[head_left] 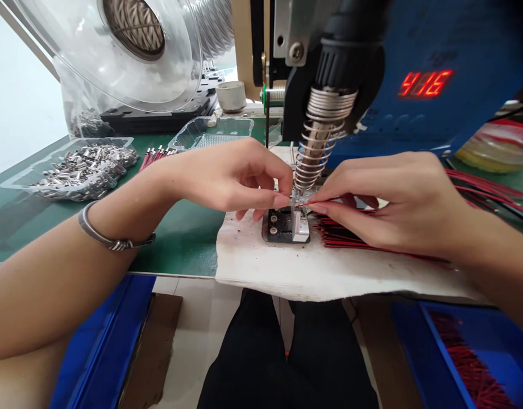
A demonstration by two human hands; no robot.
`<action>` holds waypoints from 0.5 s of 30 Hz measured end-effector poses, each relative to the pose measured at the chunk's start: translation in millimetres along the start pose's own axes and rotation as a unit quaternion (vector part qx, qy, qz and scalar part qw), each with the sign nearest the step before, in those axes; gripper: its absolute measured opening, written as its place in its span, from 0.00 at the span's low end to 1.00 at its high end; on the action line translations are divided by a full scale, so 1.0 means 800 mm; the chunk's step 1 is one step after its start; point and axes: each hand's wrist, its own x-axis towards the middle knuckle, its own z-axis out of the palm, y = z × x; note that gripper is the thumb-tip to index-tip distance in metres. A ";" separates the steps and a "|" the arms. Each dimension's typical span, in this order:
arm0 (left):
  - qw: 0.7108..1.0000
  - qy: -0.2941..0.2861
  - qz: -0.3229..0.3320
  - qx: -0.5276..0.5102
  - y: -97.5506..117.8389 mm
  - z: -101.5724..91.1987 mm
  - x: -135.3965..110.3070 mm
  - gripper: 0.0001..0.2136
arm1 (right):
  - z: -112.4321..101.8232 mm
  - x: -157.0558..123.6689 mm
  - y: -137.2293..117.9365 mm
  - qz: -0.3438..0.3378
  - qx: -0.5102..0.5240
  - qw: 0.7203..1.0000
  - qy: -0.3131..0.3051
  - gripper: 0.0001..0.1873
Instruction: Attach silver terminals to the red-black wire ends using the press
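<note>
At the centre of the frame, our right hand [393, 199] pinches a thin red wire [325, 203] between its fingers, beside the small metal fixture [301, 227] under the spring-wrapped rod [323, 133]. Our left hand [240, 176] has thumb and forefinger nearly together there; we cannot tell what they grip. Metal pieces [88, 165] fill a tray [14, 183] on the desk [180, 238], at left.

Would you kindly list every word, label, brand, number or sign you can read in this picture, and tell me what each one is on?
"416": red lit digits on the display of the blue machine.
Dark marking above the display: too blurred to read.
Pale marks lower on the machine: too faint to tell whether they are text.
Nothing else readable.
</note>
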 end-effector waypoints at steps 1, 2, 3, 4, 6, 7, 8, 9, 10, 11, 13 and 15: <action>1.000 0.002 0.004 -0.003 0.000 0.001 0.001 0.03 | 0.000 0.001 0.000 0.002 0.001 1.000 -0.002 0.09; 1.000 0.006 0.008 -0.004 0.000 0.001 0.001 0.02 | -0.001 0.001 0.000 0.005 0.001 1.000 -0.006 0.09; 1.000 0.010 0.009 -0.003 0.000 0.002 0.001 0.02 | -0.001 0.001 0.000 0.006 0.001 1.000 -0.010 0.09; 1.000 0.014 0.010 -0.003 0.000 0.003 0.001 0.02 | -0.001 0.001 0.001 0.007 0.000 1.000 -0.016 0.09; 1.000 0.014 0.012 -0.008 -0.002 0.005 0.002 0.02 | -0.001 0.000 0.002 0.006 -0.004 1.000 -0.021 0.09; 1.000 0.015 0.012 -0.011 -0.003 0.005 0.002 0.02 | -0.001 0.000 0.002 0.006 -0.005 1.000 -0.020 0.09; 1.000 0.016 0.014 -0.012 -0.004 0.006 0.002 0.02 | -0.002 0.000 0.002 0.006 -0.004 1.000 -0.020 0.09; 1.000 0.017 0.015 -0.013 -0.005 0.006 0.002 0.02 | -0.002 0.000 0.001 0.007 -0.001 1.000 -0.021 0.10; 1.000 0.018 0.016 -0.014 -0.006 0.007 0.002 0.03 | -0.002 0.000 0.000 0.009 0.004 1.000 -0.022 0.10; 1.000 0.018 0.015 -0.015 -0.006 0.007 0.002 0.03 | -0.002 0.001 -0.001 0.012 0.009 1.000 -0.023 0.10; 1.000 0.020 0.015 -0.015 -0.006 0.007 0.002 0.03 | -0.002 0.002 -0.004 0.020 0.018 0.999 -0.026 0.10; 0.999 0.024 0.023 -0.005 -0.004 0.007 0.002 0.04 | -0.001 0.003 -0.007 0.032 0.024 0.999 -0.022 0.10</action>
